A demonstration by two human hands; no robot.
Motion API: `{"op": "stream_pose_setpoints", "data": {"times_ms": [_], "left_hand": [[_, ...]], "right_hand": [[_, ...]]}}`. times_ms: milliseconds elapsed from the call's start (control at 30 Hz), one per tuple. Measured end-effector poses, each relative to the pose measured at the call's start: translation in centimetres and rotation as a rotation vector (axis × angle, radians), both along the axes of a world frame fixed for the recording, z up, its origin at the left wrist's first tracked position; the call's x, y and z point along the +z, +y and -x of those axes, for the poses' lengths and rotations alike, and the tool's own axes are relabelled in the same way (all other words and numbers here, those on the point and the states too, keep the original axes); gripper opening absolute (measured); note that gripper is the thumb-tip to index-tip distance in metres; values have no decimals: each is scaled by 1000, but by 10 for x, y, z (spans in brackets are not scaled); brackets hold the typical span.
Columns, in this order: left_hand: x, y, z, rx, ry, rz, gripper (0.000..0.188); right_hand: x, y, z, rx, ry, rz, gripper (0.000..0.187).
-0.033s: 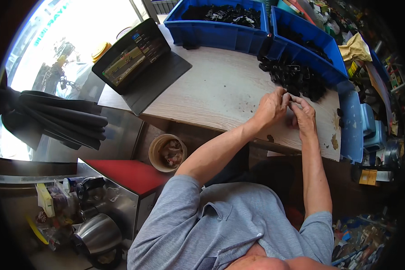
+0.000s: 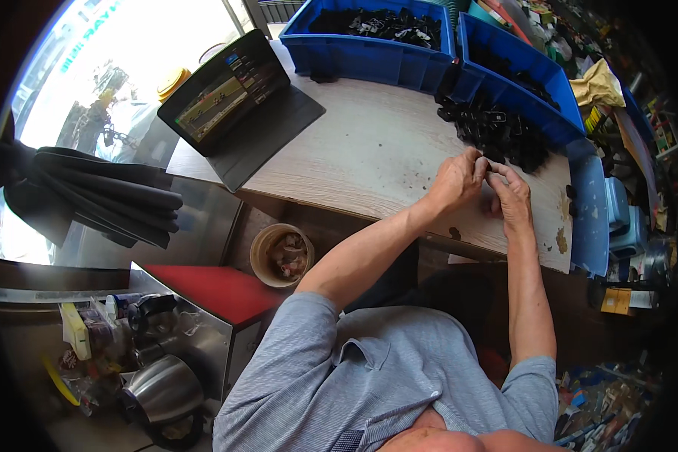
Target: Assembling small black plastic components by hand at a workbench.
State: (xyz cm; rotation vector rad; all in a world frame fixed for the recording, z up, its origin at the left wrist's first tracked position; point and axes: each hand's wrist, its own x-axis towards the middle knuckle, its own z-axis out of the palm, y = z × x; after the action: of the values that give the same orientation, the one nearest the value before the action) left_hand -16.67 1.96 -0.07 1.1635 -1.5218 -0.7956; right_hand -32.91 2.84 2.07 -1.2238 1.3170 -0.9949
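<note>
Close together over the right part of the table (image 2: 354, 128), my two hands meet at the fingertips. My left hand (image 2: 459, 179) is closed, thumb and fingers pinched around a small black piece (image 2: 488, 167). From the other side my right hand (image 2: 514, 197) pinches at the same piece with its fingers bent. Fingers cover most of it, so its exact kind does not show. Just beyond the hands lies a heap of small black parts (image 2: 497, 128), which look like plastic clips or buckles.
Behind the heap stand two blue bins (image 2: 369, 56) (image 2: 520, 87) of black parts. A tablet (image 2: 226, 98) in a dark folding cover stands at the table's left. Below the front edge is a bucket (image 2: 256, 260) with scraps. A steel kettle (image 2: 166, 388) sits lower left.
</note>
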Motion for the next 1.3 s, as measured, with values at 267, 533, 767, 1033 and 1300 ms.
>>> {"op": "stream_pose_setpoints", "data": {"times_ms": [267,533,767,1033,1300], "left_hand": [[2,-12,-13,-271,193,-218,34],[-4,-14,-17,-230,149,-210,37],[3,-9,-36,-44,32,-112,33],[7,-69,-213,714,-823,-20,43],[-9,-95,-253,762,-979,-70,44]], "right_hand": [[0,-5,12,130,-15,-87,33],[9,-6,-1,183,-28,-107,37],[-1,-4,5,132,-63,-66,36],[4,1,-9,45,-45,-58,43],[5,2,-13,16,11,-49,51]]}}
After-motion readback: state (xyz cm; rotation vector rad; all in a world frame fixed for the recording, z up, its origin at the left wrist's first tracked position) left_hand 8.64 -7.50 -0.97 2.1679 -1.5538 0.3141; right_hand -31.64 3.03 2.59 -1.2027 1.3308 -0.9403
